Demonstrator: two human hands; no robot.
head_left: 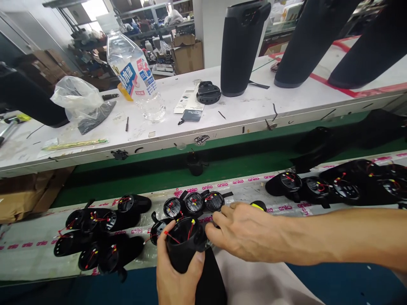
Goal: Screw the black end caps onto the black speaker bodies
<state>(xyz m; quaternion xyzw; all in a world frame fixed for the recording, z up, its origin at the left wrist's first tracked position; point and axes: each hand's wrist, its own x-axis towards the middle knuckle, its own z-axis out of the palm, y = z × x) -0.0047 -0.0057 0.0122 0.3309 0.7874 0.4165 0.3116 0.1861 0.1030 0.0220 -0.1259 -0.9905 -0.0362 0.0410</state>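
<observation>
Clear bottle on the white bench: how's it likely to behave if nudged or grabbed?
The bottle would probably tip under a push high up, since it stands tall and narrow on the bench. Its walls look like thin clear plastic, so a hard squeeze may dent them. Weight is uncertain: I can't tell how much liquid is inside.

Upper left, one bottle [133, 67], one plastic bag [74, 97] and one dark cylinder [28, 95]; upper right, three black cylinders [240, 53]; lower center, two hands [244, 231], one open black housing [181, 252].
</observation>
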